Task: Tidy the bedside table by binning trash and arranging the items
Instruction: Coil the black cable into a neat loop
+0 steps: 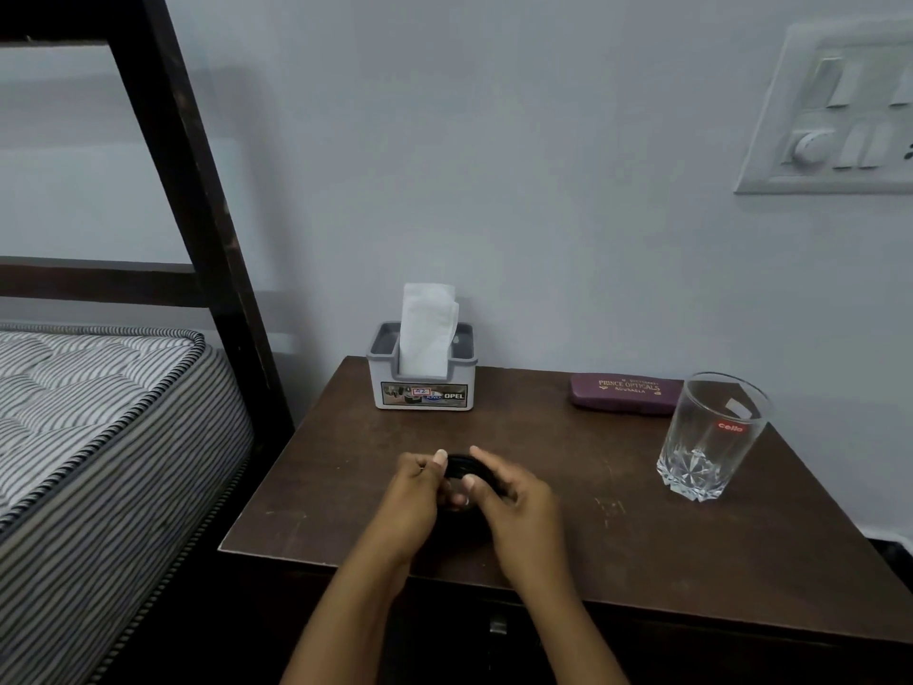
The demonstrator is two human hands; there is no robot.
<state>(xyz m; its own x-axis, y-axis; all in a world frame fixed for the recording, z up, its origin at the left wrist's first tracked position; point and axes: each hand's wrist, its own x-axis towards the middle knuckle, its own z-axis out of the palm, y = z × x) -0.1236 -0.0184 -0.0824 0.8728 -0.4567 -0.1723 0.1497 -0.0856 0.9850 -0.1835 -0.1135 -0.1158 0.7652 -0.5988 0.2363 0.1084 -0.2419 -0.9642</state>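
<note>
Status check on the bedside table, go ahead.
Left hand and right hand both grip a black coil over the table. Tissue box, glasses case, glass back and right, apart from hands. Nothing blocking.

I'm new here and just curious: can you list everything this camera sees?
bedside table: one, dark brown, centre
tissue holder: one, grey, table's back left
spectacle case: one, maroon, back right
glass: one, clear, table's right side
looped item: one, black, gripped by both hands
mattress: one, striped, left
bed frame: one, dark, left
switch panel: one, white, upper-right wall
hands: left hand, right hand, over table front
</note>
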